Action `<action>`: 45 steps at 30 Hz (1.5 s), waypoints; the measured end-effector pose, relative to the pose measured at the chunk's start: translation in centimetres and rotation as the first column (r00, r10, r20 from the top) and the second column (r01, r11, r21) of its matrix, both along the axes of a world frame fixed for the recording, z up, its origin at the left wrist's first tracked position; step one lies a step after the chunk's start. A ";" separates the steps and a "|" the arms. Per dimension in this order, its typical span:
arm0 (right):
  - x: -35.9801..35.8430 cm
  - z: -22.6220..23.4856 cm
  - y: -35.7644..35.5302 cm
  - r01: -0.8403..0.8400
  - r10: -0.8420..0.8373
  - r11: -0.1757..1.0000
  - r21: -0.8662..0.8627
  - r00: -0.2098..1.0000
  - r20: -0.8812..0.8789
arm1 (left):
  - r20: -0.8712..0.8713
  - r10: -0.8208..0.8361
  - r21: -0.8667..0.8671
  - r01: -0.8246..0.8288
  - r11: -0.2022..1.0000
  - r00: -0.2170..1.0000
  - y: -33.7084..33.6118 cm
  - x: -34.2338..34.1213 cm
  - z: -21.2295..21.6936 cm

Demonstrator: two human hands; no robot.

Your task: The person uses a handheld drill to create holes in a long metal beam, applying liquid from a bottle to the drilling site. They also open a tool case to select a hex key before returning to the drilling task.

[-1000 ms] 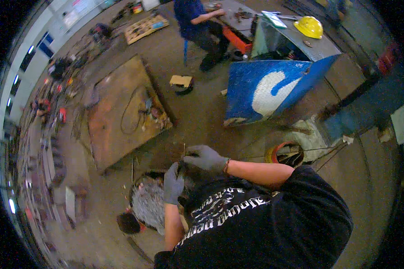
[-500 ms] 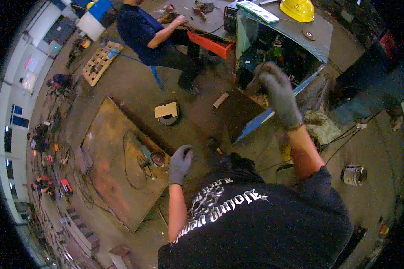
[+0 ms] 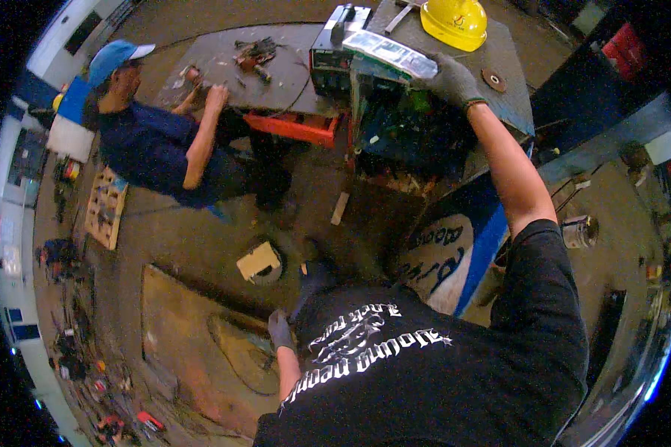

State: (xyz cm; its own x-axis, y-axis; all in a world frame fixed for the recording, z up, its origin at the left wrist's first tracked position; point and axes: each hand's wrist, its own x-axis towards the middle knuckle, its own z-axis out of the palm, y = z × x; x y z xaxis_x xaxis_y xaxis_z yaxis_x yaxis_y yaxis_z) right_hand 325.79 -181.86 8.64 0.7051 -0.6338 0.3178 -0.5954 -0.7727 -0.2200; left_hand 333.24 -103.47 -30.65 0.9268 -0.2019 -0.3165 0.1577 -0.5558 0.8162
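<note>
My right hand point(image 3: 457, 80), in a grey glove, reaches up to the top of a metal cabinet point(image 3: 518, 112) with an open front. Its fingers are closed round the right end of a flat white-and-green pack point(image 3: 388, 54) at the cabinet's front edge. How far the fingers go under the pack is hidden. My left hand point(image 3: 280, 329), also gloved, hangs low beside a rusty metal plate point(image 3: 179, 350). Its fingers are loosely stretched, with nothing seen in them. A yellow hard hat point(image 3: 455, 26) and a brown abrasive disc point(image 3: 493, 80) lie on the cabinet top.
A person in a blue cap point(image 3: 145, 141) works at the metal bench point(image 3: 224, 56) on the left, above a red drawer point(image 3: 294, 128). A black machine box point(image 3: 334, 63) stands beside the cabinet. A blue-and-white panel point(image 3: 455, 261), a cardboard piece point(image 3: 259, 263) and a can point(image 3: 578, 232) are lower down.
My right hand has moved up from before the cabinet's open front to the flat pack and closed on its end. My left hand has dropped lower. The whole view has shifted.
</note>
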 end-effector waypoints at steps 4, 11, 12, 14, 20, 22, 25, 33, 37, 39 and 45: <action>1.9 0.4 -0.3 -0.044 0.051 0.997 0.060 0.990 -0.129 | -0.025 -0.125 0.020 0.125 0.992 0.992 -9.0 10.7 4.0; -3.6 4.4 -2.6 -0.016 -0.021 0.930 0.366 0.995 0.096 | 0.338 -0.409 -0.074 0.457 0.886 0.848 -28.4 25.1 17.3; -10.5 3.5 -0.6 0.090 -0.098 0.918 0.387 0.995 0.002 | 0.259 -0.468 -0.086 0.503 0.860 0.845 -28.1 17.2 16.0; -13.9 3.7 -0.5 0.268 -0.282 0.883 0.386 0.959 -0.020 | 0.252 -0.601 -0.131 0.642 0.755 0.758 -33.9 16.3 22.7; -12.5 4.3 4.0 0.466 -0.472 0.881 0.078 0.865 0.168 | 0.771 -0.579 -0.043 0.928 0.369 0.266 -49.9 12.4 35.2; -7.6 5.6 4.3 0.470 -0.472 0.880 0.073 0.843 0.260 | 0.843 -0.525 0.082 0.936 0.342 0.118 -56.1 15.1 37.9; -4.0 5.5 3.1 0.307 -0.357 0.934 0.186 0.836 0.416 | 0.839 -0.543 0.261 0.896 0.359 -0.027 -61.3 16.9 38.6; -2.1 7.3 0.3 0.004 -0.345 0.878 0.479 0.699 0.626 | 0.694 -0.714 0.503 0.771 0.392 -0.090 -62.2 15.0 39.4; -1.5 7.4 0.7 0.009 -0.449 0.810 0.586 0.652 0.611 | 0.641 -0.764 0.551 0.740 0.386 -0.078 -61.8 14.1 40.3; -1.4 7.4 -0.3 0.005 -0.533 0.733 0.681 0.626 0.569 | 0.664 -0.740 0.549 0.743 0.384 -0.107 -64.3 13.5 39.8; -2.0 3.2 -0.6 -0.087 -0.526 0.614 0.784 0.696 0.489 | 0.638 -0.765 0.504 0.798 0.330 -0.086 -65.9 11.5 36.8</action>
